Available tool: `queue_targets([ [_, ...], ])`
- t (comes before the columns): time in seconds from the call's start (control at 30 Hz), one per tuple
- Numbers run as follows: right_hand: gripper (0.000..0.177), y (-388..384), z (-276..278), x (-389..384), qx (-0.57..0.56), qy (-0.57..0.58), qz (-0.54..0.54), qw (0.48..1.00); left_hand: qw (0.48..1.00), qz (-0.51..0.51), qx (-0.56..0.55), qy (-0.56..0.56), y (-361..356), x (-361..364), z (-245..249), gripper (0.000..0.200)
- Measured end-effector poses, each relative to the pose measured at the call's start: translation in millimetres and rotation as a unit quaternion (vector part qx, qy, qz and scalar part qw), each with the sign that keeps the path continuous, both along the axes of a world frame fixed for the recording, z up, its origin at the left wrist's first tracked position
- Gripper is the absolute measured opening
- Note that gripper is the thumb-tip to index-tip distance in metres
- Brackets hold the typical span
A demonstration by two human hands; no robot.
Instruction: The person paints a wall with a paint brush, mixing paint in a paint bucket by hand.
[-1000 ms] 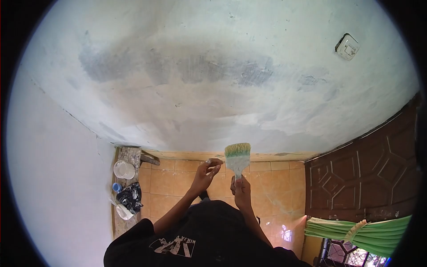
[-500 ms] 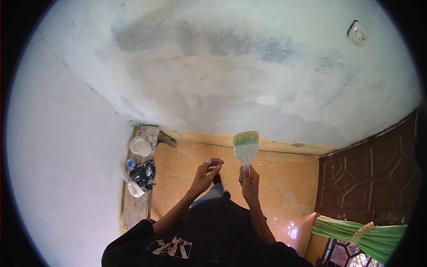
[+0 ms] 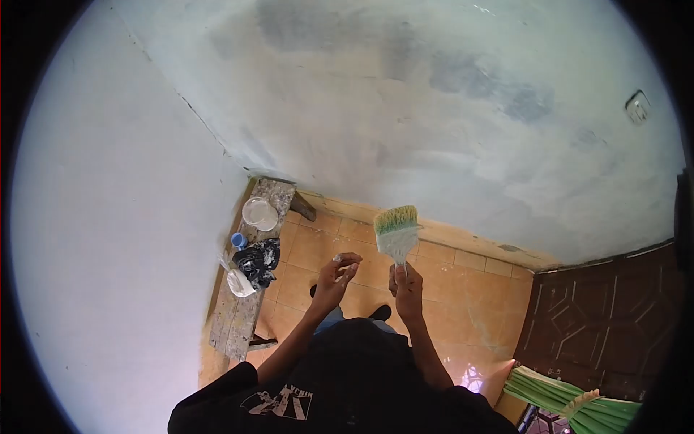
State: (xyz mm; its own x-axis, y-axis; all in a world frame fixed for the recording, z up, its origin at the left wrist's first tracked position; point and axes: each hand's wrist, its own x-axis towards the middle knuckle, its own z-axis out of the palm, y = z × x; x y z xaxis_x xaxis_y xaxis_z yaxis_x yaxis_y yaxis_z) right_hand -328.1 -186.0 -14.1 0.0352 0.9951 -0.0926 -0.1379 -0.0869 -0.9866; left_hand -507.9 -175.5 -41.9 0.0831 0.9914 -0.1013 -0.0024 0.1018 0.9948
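A wide paint brush (image 3: 396,233) with pale yellow-green bristles and a white-smeared body points upward in front of me. My right hand (image 3: 407,283) is closed around its handle. To the left of the brush, my left hand (image 3: 337,276) is raised with its fingers loosely bent and the thumb apart. Nothing shows between those fingers, and whitish smears mark the fingertips. Neither hand touches the patchy wall (image 3: 347,130) ahead, which carries grey and white areas.
Along the left wall stands a paint-spotted wooden bench (image 3: 235,318) holding a whitish tub (image 3: 260,214), a blue cup (image 3: 238,241), a black plastic bag (image 3: 257,262) and a white container (image 3: 240,283). At right are a dark brown door (image 3: 600,318) and a green curtain (image 3: 607,412). Orange tiles (image 3: 448,311) cover the floor.
My view has turned left, so the bench, wall patches and switch sit further right in the picture. My feet have shifted. The brush tilts slightly left, still in my right hand.
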Motion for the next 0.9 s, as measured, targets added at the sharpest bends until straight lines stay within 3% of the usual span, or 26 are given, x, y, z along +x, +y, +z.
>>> queue_targets([
  [0.17, 0.038, 35, 17, -61, -0.023, -0.011, 0.023, 0.999, 1.0, 0.0, 0.003, -0.018, 22, -61, -4, 0.02],
  [0.33, 0.04, 54, -2, -132, -0.05, 0.07, 0.052, 0.995, 0.999, 0.03, 0.005, 0.019, 47, -138, -6, 0.021],
  [0.47, 0.044, 54, -10, -180, -0.059, 0.054, 0.075, 0.994, 0.997, 0.047, -0.039, 0.036, 63, -192, -23, 0.021],
  [0.67, 0.045, 64, -40, -216, -0.132, 0.029, 0.111, 0.985, 0.99, 0.091, -0.071, 0.085, 75, -226, -111, 0.021],
  [0.9, 0.04, 120, -83, -236, -0.132, -0.008, 0.228, 0.965, 0.974, 0.148, -0.172, 0.02, 85, -243, -157, 0.022],
])
